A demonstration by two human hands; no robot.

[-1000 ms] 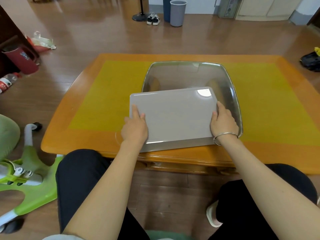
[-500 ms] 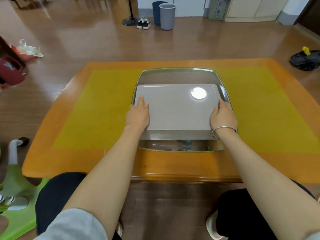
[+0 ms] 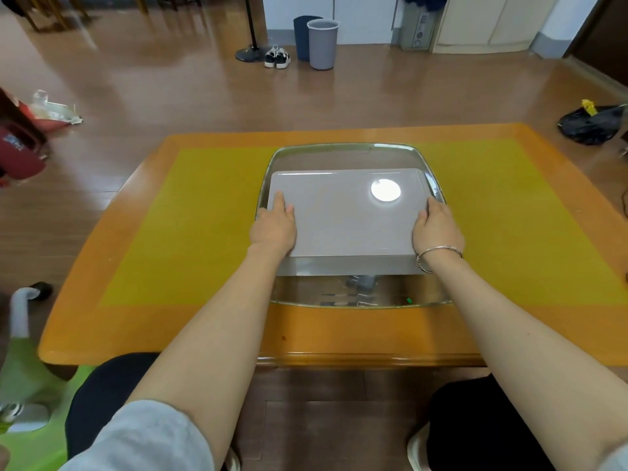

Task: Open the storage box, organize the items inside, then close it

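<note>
From the head camera, a clear plastic storage box (image 3: pixel 353 295) sits on the wooden table (image 3: pixel 163 331), near the middle of its front edge, over the yellow inlay. A grey lid (image 3: pixel 343 219) lies over the box's opening, covering all but a strip at the near side, where small items (image 3: pixel 362 283) show dimly through the wall. The left hand (image 3: pixel 273 227) grips the lid's left edge, thumb laid flat on top and fingers curled under the rim. The right hand (image 3: pixel 436 226) holds the right edge the same way, a silver bangle (image 3: pixel 438 258) on its wrist. Beyond the table's far edge stand two bins (image 3: pixel 317 42) and a pair of shoes (image 3: pixel 277 57) on the floor.
</note>
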